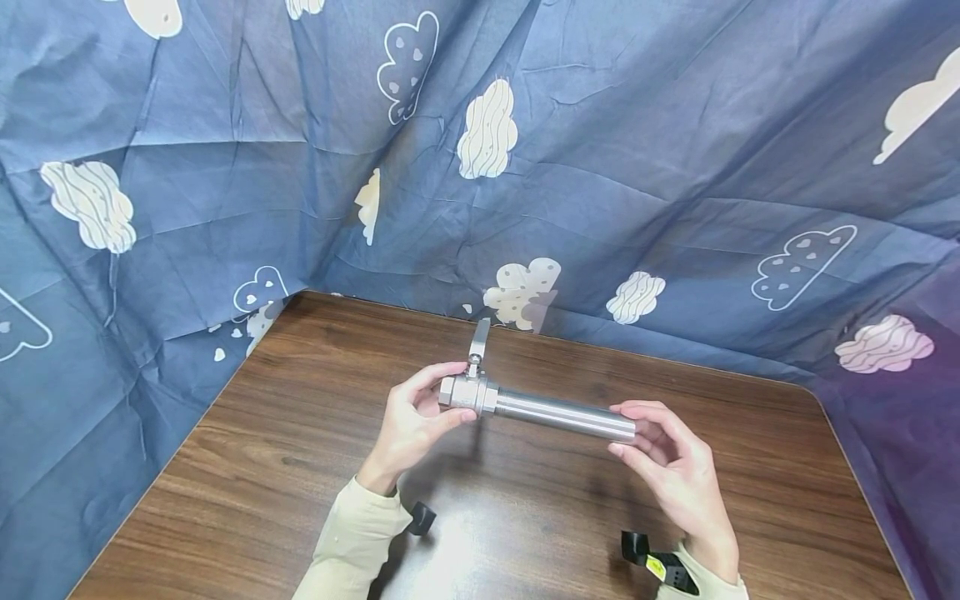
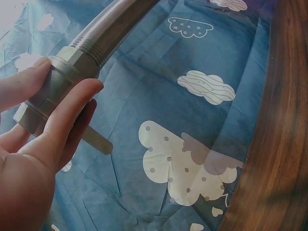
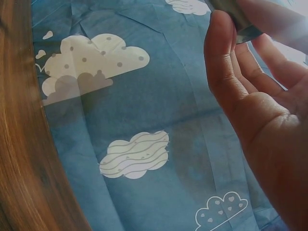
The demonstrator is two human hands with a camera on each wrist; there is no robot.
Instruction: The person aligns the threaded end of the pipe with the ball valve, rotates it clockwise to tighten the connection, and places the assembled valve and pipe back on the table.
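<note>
A silver ball valve (image 1: 467, 392) with a flat lever handle (image 1: 480, 340) is joined to a shiny metal pipe (image 1: 566, 415), and both are held up above the table. My left hand (image 1: 412, 421) grips the valve body between thumb and fingers. At the pipe's far end, my right hand (image 1: 675, 462) pinches it with thumb and fingertips. Threads show where the pipe (image 2: 108, 31) meets the valve (image 2: 60, 86) in the left wrist view. Only the pipe's end (image 3: 233, 19) shows in the right wrist view, partly hidden by fingers.
Beneath the hands lies a brown wood-grain table (image 1: 300, 433). A blue cloth (image 1: 600, 167) with white cloud prints hangs behind its back edge and along the sides. Black wrist devices (image 1: 635, 547) sit at both cuffs.
</note>
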